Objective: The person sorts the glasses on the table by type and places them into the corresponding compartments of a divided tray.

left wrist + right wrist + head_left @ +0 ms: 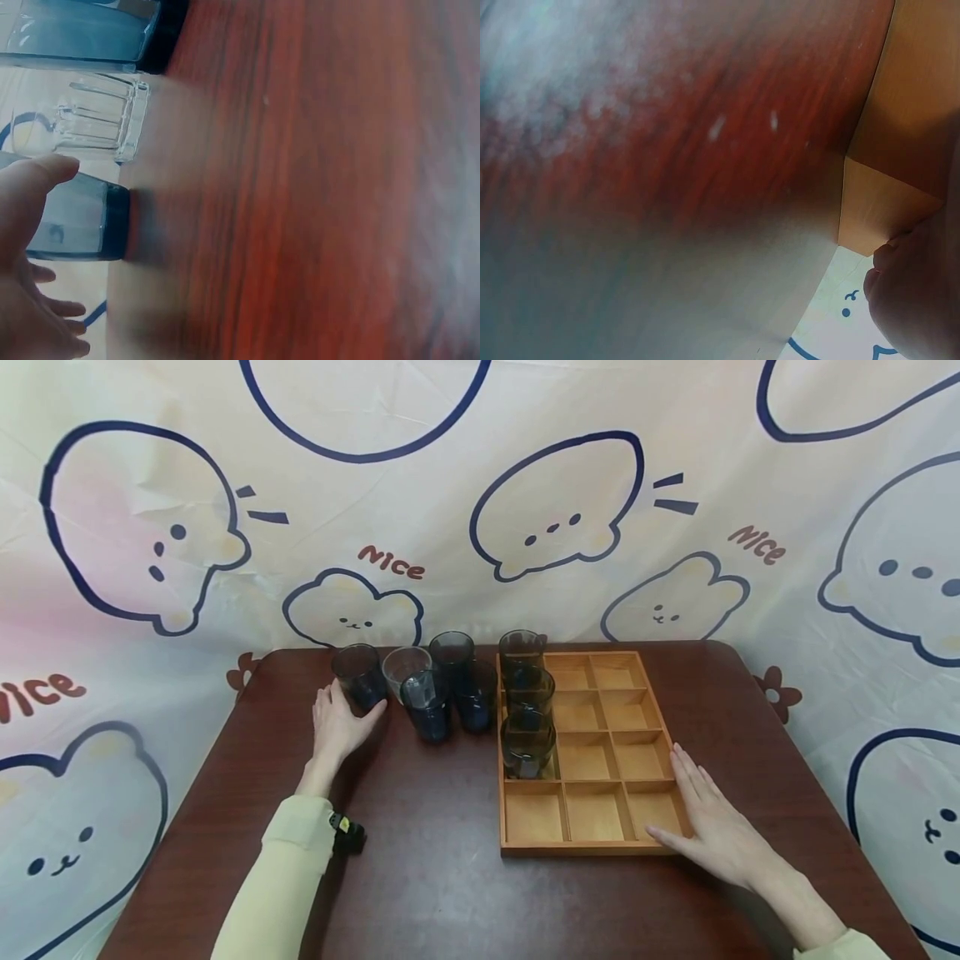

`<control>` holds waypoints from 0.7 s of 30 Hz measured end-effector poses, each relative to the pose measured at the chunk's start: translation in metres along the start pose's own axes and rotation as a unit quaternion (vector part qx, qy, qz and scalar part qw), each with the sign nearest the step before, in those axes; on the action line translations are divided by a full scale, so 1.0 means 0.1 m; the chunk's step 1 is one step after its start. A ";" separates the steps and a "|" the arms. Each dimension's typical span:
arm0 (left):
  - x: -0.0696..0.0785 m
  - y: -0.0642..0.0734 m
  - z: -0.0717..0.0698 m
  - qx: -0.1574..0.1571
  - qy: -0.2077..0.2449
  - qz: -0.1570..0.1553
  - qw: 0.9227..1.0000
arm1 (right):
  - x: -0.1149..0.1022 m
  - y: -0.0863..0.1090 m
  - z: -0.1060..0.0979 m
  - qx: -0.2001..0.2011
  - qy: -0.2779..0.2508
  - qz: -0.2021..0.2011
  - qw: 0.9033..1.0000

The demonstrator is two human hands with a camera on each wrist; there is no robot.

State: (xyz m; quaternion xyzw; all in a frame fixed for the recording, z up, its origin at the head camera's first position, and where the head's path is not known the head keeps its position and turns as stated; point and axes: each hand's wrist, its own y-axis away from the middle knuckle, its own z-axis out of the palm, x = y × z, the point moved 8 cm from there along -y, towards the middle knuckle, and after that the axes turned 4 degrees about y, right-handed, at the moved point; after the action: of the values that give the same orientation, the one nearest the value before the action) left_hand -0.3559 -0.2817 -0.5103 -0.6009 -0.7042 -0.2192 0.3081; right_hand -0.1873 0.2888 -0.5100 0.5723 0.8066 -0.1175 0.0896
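Note:
My left hand (337, 727) is at a dark tinted glass (358, 672), the leftmost on the table. Its thumb and fingers are spread on either side of this glass. In the left wrist view the thumb (45, 174) crosses in front of the dark glass (82, 221), and the fingers stretch past it; contact is unclear. My right hand (720, 827) lies along the right edge of a wooden compartment tray (592, 850), thumb over its front right corner. Three dark glasses stand in the tray's left column, the nearest glass (527, 747) in the third row from the back.
Right of the leftmost glass stand a clear ribbed glass (401, 667) and three more dark glasses, one dark glass (427, 710) nearer me. All are on a brown table (420, 885). A patterned cloth (450, 518) hangs behind and at both sides.

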 end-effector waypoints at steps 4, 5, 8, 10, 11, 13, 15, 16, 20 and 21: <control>-0.15 -0.16 0.09 0.027 0.065 0.014 0.997 | 0.00 0.00 0.00 -0.004 -0.005 0.002 1.000; -0.19 -0.20 0.12 0.033 0.081 0.011 0.996 | 0.00 0.00 -0.01 -0.004 -0.007 0.003 1.000; -0.19 -0.22 0.15 0.041 0.141 -0.012 0.989 | 0.00 0.00 -0.01 -0.010 -0.009 0.006 1.000; -0.11 -0.17 0.13 0.039 0.189 -0.038 0.980 | 0.01 0.00 0.00 -0.013 -0.009 0.008 1.000; -0.06 -0.14 0.13 0.039 0.211 -0.049 0.975 | 0.01 0.00 0.00 -0.015 -0.010 0.008 1.000; 0.06 -0.07 0.10 0.042 0.251 -0.064 0.965 | 0.01 0.00 0.00 -0.017 -0.011 0.009 1.000; 0.15 -0.02 0.07 0.047 0.281 -0.075 0.956 | 0.01 0.00 0.00 -0.017 -0.012 0.008 1.000; 0.18 -0.01 0.07 0.052 0.293 -0.078 0.951 | 0.02 0.00 0.00 -0.017 -0.012 0.008 1.000; 0.20 -0.01 0.07 0.070 0.324 -0.098 0.938 | 0.02 0.00 0.01 -0.018 -0.014 0.008 1.000; 0.19 -0.01 0.07 0.072 0.330 -0.103 0.936 | 0.02 0.00 0.01 -0.018 -0.014 0.008 1.000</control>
State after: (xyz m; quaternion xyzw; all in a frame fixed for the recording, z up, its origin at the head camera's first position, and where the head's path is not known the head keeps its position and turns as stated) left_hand -0.3596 -0.2637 -0.5019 -0.3950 -0.6350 -0.3844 0.5413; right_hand -0.1880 0.2899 -0.5111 0.5755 0.8025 -0.1104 0.1122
